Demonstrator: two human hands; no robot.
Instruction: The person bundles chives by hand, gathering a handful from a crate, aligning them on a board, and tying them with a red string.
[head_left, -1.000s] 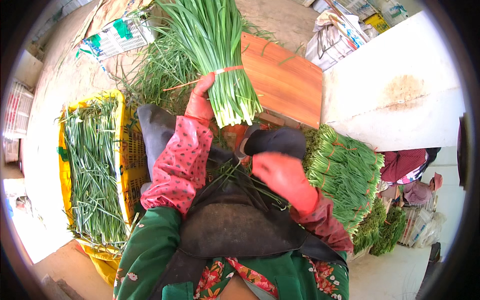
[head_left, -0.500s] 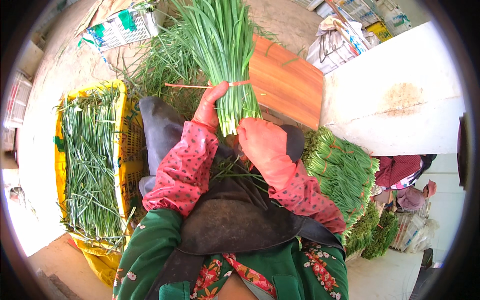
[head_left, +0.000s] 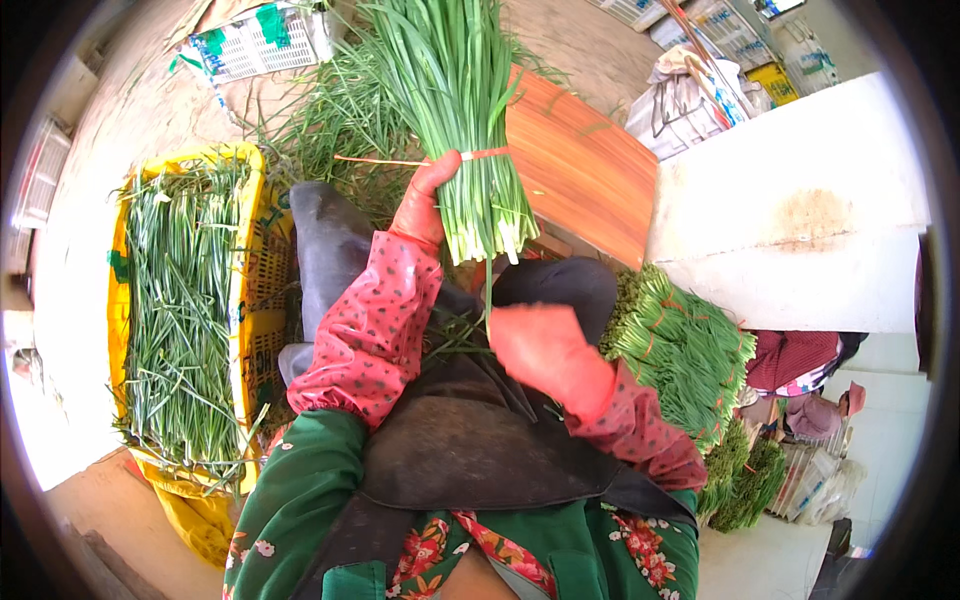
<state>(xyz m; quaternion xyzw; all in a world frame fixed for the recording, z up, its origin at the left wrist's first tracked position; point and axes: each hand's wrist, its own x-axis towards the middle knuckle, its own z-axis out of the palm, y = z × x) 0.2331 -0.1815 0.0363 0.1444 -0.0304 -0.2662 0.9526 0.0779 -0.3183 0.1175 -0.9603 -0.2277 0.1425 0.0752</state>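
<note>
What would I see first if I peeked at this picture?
A big bundle of green chives held up in the middle, gripped by the left hand in a red glove. The right hand, gloved too, is just below it, pinching one stalk. On the left, a yellow crate holds loose chives, and tied bundles are stacked on the right.

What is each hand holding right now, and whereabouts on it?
Left hand grips the chive bundle at its red tie, near the cut ends. Right hand pinches one hanging stalk.
</note>
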